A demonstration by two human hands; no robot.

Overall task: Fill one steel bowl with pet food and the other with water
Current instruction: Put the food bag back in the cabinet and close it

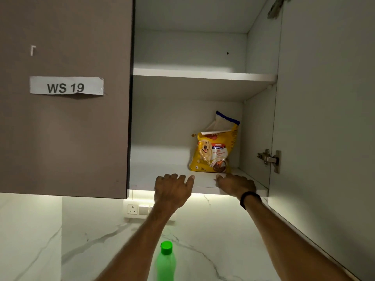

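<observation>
A yellow bag of dog food [214, 151] with a dog pictured on it stands upright on the lower shelf [162, 175] of an open wall cupboard, its top folded over. Both my arms reach up toward it. My left hand [172, 189] is at the shelf's front edge, left of the bag, fingers spread and holding nothing. My right hand [236, 184] is just below the bag's base, fingers extended toward it, apart from it or barely touching. A green water bottle [166, 261] with a green cap stands below. No steel bowl is in view.
The cupboard's right door [324, 118] hangs open beside my right arm, its hinge [269, 159] on the side wall. The left door [65, 98] is shut and carries a "WS 19" label. The upper shelf [203, 75] is bare. A marble wall with a socket [133, 209] lies below.
</observation>
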